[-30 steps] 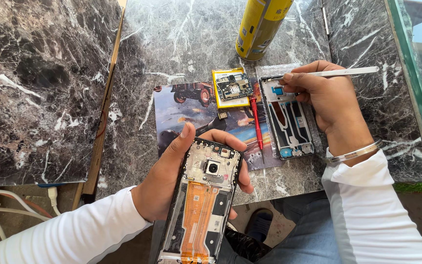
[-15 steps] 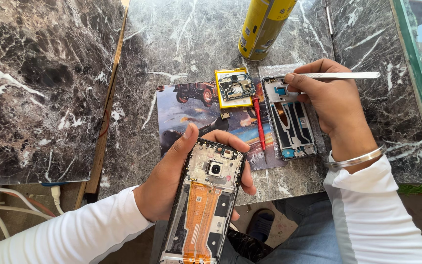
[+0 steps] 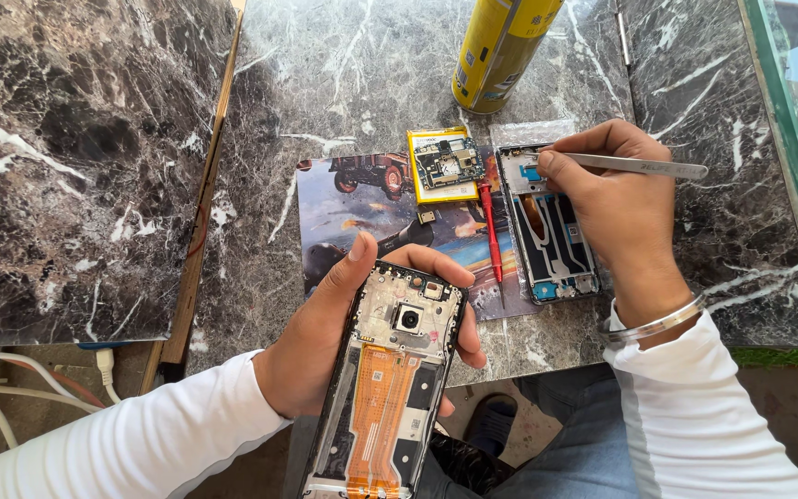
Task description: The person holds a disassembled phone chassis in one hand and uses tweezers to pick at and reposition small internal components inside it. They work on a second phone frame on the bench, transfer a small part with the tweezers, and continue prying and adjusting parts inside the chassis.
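Observation:
My left hand grips an opened phone with its back off, showing a camera module and an orange flex cable; it is held over the table's near edge. My right hand holds metal tweezers, their tip down at the top end of a second phone frame lying on the table. A yellow-backed circuit board lies just left of that frame. A red screwdriver lies between the board and the frame.
A printed picture mat lies under the parts on the dark marble table. A yellow spray can stands at the back. A glass panel edge runs along the right. White cables hang at the lower left.
My right hand has shifted slightly, bringing the tweezers' tip down onto the top of the phone frame. My left hand and its phone have stayed almost still.

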Demonstrator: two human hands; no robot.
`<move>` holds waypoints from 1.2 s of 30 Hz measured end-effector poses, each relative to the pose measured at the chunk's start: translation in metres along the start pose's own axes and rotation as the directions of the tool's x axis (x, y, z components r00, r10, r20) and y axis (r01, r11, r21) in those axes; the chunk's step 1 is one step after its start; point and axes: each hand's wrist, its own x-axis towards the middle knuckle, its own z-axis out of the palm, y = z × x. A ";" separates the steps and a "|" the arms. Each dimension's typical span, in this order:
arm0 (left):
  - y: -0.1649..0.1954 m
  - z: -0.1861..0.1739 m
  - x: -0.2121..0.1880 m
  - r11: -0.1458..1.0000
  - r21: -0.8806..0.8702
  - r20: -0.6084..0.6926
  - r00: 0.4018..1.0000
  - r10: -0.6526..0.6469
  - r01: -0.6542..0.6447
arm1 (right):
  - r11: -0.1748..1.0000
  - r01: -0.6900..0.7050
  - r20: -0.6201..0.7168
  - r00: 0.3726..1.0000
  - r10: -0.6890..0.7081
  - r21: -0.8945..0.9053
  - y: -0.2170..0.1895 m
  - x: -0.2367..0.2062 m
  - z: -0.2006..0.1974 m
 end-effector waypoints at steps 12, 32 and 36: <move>0.001 0.002 -0.001 1.000 -0.014 -0.009 1.000 -0.007 0.007 | 0.993 -0.026 -0.024 0.999 0.023 -0.111 -0.012 -0.004 0.006; 0.003 0.007 -0.004 1.000 -0.015 -0.009 1.000 -0.012 0.011 | 0.988 0.032 -0.005 0.999 -0.034 -0.154 -0.014 -0.003 0.006; 0.008 0.000 0.000 0.999 -0.019 -0.004 1.000 -0.028 0.028 | 0.994 0.019 -0.043 0.999 -0.023 -0.110 -0.013 0.003 0.008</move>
